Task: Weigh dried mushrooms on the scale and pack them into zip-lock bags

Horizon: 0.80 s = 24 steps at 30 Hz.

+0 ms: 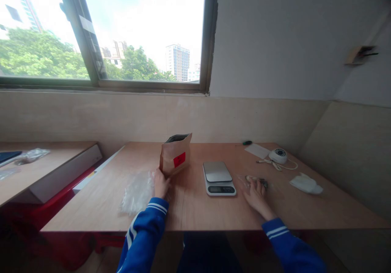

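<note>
On the table's (195,214) left half, the left hand (161,184) grasps the open bag (170,155) by its lower corner, while the right hand (255,195) bends over a packet (264,182) toward the right edge, its grip unclear, apparently a picking-up step whose next move needs a firm pinch.

- L hand (161,184) just L of ctr, thumb toward camera, other fingers mostly hidden, gripping.
- L forearm (142,234) angles up from bottom edge, blue slv, white cuff stripes.
- R hand (255,193) lower R of ctr, palm down, fingers fwd, slightly bent; grip unclear.
- R forearm (290,242) slants up-L from lower R, same slv.
- Hands well apart.
</note>
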Each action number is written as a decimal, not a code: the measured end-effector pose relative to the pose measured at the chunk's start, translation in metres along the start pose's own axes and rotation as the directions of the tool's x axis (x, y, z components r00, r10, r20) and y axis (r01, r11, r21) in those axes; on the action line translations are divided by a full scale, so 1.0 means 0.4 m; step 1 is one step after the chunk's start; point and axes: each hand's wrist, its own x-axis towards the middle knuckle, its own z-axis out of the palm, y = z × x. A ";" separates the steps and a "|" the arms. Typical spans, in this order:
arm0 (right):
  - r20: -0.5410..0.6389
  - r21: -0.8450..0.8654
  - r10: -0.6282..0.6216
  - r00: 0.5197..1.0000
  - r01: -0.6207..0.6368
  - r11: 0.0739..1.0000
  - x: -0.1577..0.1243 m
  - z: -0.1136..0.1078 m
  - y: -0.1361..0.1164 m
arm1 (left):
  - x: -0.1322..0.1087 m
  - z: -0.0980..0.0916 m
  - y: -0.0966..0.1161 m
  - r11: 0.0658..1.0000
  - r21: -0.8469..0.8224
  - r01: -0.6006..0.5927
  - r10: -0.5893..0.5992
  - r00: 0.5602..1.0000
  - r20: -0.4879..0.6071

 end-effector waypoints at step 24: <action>-0.011 0.235 -0.877 0.481 0.854 0.465 -0.116 -0.187 -0.526 | -0.034 -0.015 0.007 0.988 0.014 -0.156 0.156 0.987 0.027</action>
